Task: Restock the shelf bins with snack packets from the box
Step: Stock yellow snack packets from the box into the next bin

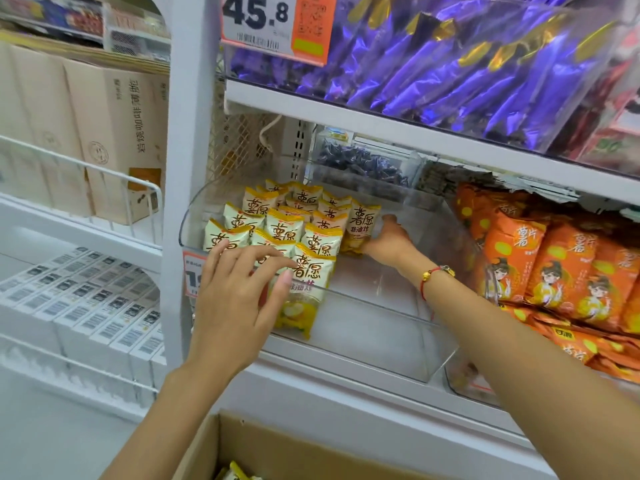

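Observation:
A clear plastic shelf bin (398,327) holds several yellow and white snack packets (287,230) standing in rows on its left side. My right hand (388,242) reaches deep into the bin and grips one upright packet (362,225) at the right end of the rows. My left hand (239,289) hovers in front of the bin's front wall with fingers spread and relaxed, holding nothing, just before the front packet (311,285). The cardboard box (277,445) sits open at the bottom, with one packet corner (235,472) showing inside.
Orange snack packets (554,271) fill the neighbouring bin on the right. Purple wrapped bars (450,74) lie in the bin on the shelf above, beside a price tag (273,22). Beige cartons (104,133) and white boxes (86,306) stand on wire shelves to the left.

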Demonstrator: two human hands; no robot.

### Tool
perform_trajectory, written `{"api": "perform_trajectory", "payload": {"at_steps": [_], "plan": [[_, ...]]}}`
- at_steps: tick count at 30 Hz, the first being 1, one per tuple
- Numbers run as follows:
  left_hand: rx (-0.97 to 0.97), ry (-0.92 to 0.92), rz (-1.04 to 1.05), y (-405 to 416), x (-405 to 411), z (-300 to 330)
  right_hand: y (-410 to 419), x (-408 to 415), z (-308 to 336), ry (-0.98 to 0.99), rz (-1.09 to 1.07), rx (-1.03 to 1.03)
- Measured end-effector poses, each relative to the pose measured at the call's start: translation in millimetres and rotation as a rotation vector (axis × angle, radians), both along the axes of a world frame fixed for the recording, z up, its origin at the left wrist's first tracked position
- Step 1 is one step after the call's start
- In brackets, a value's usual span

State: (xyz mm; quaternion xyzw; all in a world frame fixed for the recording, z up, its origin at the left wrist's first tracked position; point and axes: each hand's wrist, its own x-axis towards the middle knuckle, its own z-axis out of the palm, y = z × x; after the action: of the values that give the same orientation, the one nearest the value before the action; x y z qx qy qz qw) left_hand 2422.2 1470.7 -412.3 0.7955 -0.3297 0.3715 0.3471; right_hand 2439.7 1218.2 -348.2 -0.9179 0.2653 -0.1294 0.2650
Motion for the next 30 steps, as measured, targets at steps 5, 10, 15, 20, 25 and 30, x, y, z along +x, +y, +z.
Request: {"api": "perform_trajectory", "payload": {"at_steps": [5,10,15,20,25,30], "plan": [[0.091,0.083,-0.025,9.0,-8.4,10.6,40.4,-82.4,29.6,-0.069,0.274,-0.193],[-0.008,0.029,-0.003,17.6,-48.9,22.0,76.3,-175.4,33.1,-0.215,0.506,-0.284],[-0.024,0.370,-0.127,26.6,-92.4,-14.5,84.4,-215.0,-24.9,0.363,0.697,-0.200],[0.295,0.888,-0.227,39.3,-110.5,-107.4,75.9,-222.7,-133.1,0.620,0.589,-0.031],[0.421,1.102,-0.096,45.6,-141.5,-187.5,84.9,-242.8,-232.2,0.705,0.446,0.070],[0.452,1.270,-0.036,39.6,-142.5,-241.2,97.7,-248.0,-280.7,0.613,0.273,0.013]]}}
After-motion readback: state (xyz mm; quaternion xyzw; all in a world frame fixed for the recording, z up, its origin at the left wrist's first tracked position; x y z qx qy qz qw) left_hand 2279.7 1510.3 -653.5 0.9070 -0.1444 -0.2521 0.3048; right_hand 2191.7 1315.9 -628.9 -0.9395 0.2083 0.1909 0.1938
